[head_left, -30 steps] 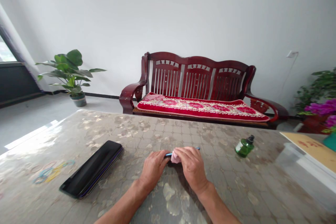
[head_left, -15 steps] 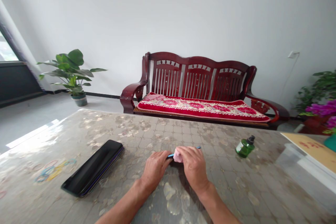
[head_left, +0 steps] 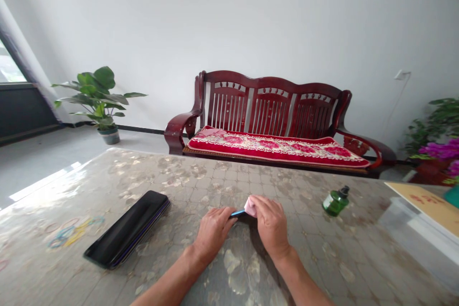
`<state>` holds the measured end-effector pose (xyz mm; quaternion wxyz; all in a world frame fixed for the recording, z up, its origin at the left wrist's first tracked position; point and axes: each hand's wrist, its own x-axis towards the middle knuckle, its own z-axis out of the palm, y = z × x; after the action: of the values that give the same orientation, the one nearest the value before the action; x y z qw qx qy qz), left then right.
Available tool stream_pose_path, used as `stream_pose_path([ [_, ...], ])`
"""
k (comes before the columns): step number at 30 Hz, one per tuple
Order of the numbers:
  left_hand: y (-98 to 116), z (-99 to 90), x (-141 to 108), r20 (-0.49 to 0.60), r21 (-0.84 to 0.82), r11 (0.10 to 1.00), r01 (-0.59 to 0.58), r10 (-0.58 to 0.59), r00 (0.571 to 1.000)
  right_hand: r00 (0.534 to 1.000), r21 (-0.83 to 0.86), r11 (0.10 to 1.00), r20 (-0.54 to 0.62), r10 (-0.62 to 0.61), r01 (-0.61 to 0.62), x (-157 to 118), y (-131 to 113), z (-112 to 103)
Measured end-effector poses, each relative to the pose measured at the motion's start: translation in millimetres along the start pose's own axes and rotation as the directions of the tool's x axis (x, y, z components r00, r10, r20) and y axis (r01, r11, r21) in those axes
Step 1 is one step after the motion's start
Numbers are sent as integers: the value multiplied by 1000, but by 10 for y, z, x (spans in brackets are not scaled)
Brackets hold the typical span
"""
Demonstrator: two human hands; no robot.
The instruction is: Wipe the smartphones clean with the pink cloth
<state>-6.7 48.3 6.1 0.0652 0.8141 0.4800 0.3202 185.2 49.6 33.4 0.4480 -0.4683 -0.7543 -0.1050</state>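
My left hand (head_left: 214, 227) is closed on one end of a slim blue-and-black pen-like stick (head_left: 238, 213), which I hold above the table. In my right hand (head_left: 270, 222) a small pink cloth (head_left: 250, 207) is pinched around the stick's other part. The far end of the stick is hidden by the cloth and fingers, so its exact kind does not show. To the left of my hands lies a long, glossy black case (head_left: 127, 229).
Several coloured rubber bands (head_left: 73, 232) lie left on the patterned tablecloth (head_left: 186, 267). A green pump bottle (head_left: 335, 202) stands at right, near a clear plastic box (head_left: 412, 234) and a tan printed sheet (head_left: 423, 201). Beyond the table is a wooden bench (head_left: 270, 105).
My right hand and the pink cloth have slid right along the stick, away from my left hand. More of the blue shaft shows between the hands. My left hand stays nearly still.
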Motion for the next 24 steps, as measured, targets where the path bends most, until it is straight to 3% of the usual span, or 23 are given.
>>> stream_pose_path([
  [5, 0, -6, -1, 4, 25, 1000, -14, 14, 1000, 988, 63, 991, 92, -127, 122, -43, -97, 29],
  [12, -13, -10, 1, -2, 16, 1000, -5, 5, 1000, 979, 108, 983, 122, -160, 148, -65, -20, 37],
  [20, -29, -50, 1, 39, 45, 996, 79, -81, 996, 999, 60, 998, 19, -37, 36, -34, 290, -25],
  [24, -8, -58, -10, 41, 54, 996, 74, -77, 996, 1000, 64, 998, 7, 8, -9, -16, 220, -42],
])
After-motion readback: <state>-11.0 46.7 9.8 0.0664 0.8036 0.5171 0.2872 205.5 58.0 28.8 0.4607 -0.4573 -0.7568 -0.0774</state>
